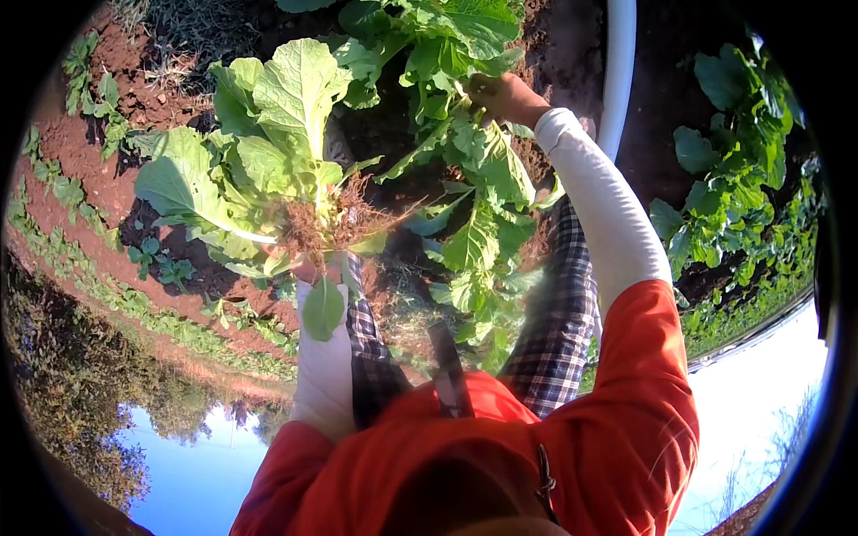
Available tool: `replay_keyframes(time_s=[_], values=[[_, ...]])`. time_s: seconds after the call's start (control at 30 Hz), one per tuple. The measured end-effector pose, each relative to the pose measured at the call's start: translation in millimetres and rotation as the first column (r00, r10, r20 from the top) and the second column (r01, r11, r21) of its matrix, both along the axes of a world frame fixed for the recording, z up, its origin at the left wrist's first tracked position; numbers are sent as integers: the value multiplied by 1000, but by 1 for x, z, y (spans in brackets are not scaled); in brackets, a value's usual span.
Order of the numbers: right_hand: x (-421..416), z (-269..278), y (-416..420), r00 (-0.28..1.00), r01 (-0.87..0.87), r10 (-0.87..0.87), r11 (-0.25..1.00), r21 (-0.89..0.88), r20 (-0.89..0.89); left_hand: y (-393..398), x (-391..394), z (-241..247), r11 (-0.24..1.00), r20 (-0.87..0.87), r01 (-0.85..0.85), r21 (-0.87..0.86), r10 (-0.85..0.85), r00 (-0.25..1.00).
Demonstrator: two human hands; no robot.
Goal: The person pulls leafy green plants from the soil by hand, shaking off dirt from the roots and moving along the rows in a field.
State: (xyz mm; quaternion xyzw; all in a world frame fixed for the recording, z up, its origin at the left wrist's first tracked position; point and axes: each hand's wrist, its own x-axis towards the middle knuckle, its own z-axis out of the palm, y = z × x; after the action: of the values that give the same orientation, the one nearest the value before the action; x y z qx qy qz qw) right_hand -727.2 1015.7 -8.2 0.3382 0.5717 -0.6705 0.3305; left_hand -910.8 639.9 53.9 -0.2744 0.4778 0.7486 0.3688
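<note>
Several uprooted leafy green plants (pixel 268 154), with reddish soil on their roots (pixel 305 231), are bunched at my left hand (pixel 312 268). Most of that hand is hidden behind the roots and leaves; only a little skin shows above the pale sleeve. Up and to the right, my right hand (pixel 506 97) has its fingers closed around the stems at the base of another leafy green plant (pixel 462 33). Whether that plant's roots are in the ground cannot be seen. More broad leaves (pixel 479 234) lie below this hand, between my legs.
A white pipe (pixel 620 74) runs along the bed right of my right hand. Rows of leafy plants (pixel 730 201) grow at the right, and smaller seedlings (pixel 161 258) stand in reddish soil (pixel 80 161) at the left. Dry grass (pixel 194 40) lies at the upper left.
</note>
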Motion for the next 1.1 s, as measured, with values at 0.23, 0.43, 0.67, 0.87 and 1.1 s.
replay_keyframes(time_s=[0.23,0.43,0.67,0.87,1.1], values=[[-18,-19,-29,865,-465,480,653,598,148,-39,-10,-29,975,63,-65,214,53,997],[-30,-4,-30,878,-405,479,712,574,26,-63,-11,-45,942,129,-100,321,61,990],[39,-35,-21,959,219,-232,971,-91,-162,-69,3,-51,911,187,-130,392,59,981],[-17,0,1,936,-351,340,912,215,87,-74,13,-56,889,223,-152,433,58,973],[-56,-13,-40,630,-696,762,467,545,151,-74,20,-56,878,226,-169,447,72,971]])
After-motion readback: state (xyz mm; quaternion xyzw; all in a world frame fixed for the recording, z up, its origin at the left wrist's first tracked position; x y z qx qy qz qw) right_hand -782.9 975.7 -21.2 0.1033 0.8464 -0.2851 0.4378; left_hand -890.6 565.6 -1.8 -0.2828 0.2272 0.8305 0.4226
